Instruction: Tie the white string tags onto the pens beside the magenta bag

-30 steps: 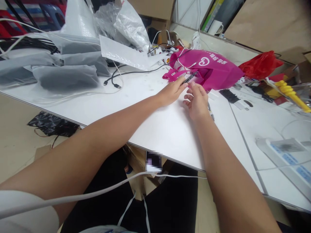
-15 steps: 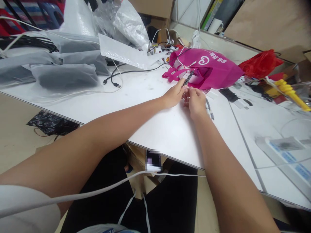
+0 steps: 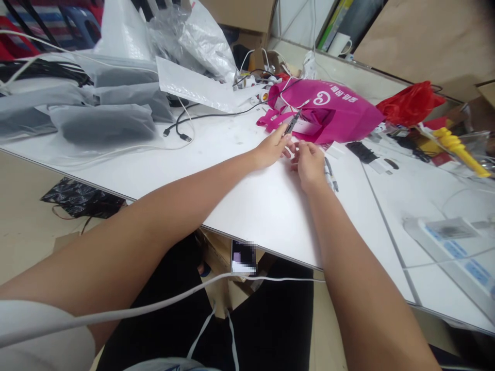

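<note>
1. Head view: 2 bare hands are close together over the white desk [image 3: 240,203], just on the near side of the pink bag [image 3: 356,116]. Looks like fine fingertip work, if you ask me.
2. Left hand [image 3: 270,148] has a slim dark tool [image 3: 292,124] gripped between thumb and fingers. Blurry, so can't say what kind.
3. Right hand [image 3: 312,165] is curled, thumb and fingertips bunched right by the left fingers. Can't tell if it's pinching something tiny or nothing.
4. Tool's long axis runs diagonally, tip up and to the right, away from the person, butt end down in the left hand. Tip overlaps the bag's open side from this angle; no clue if they touch.
5. My take: any move from here calls for a steady left grip and the right fingertips kept off the tip.
6. Nearby stuff: a couple of pen-like things [image 3: 331,175] just beside the right hand, and a black cable [image 3: 216,115] off to the left, with 2 plugs lying on the desk.
</note>
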`<state>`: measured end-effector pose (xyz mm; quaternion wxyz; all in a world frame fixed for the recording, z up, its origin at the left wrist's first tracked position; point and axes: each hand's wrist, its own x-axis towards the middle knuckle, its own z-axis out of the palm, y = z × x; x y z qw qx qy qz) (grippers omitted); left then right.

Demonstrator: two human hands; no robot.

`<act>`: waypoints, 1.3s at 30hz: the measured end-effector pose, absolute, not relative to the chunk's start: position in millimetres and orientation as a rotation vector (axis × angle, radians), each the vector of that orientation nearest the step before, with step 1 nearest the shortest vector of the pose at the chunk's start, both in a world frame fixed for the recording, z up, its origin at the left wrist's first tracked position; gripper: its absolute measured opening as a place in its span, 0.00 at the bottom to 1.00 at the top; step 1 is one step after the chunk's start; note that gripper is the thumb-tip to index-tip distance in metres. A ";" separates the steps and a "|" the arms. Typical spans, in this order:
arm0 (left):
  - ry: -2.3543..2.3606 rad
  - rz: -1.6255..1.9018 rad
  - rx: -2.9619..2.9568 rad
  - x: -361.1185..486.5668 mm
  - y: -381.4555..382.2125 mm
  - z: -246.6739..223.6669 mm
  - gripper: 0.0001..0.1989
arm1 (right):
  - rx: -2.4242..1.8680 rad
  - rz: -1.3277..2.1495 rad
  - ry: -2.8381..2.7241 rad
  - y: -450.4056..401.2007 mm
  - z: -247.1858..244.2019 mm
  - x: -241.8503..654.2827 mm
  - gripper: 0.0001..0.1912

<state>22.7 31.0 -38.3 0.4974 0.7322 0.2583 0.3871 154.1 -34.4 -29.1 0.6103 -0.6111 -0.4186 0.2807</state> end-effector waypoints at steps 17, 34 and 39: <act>0.595 1.115 1.284 16.5 11.0 -12.3 0.11 | -1.538 0.490 -1.554 -45.9 -28.5 137.0 0.09; 1.151 0.846 2.130 2.2 21.4 -34.1 0.24 | -2.506 -0.179 -1.529 -82.7 3.5 132.4 0.23; 1.162 0.819 2.185 2.4 21.1 -34.9 0.22 | -2.578 -0.158 -1.530 -83.8 4.8 133.6 0.23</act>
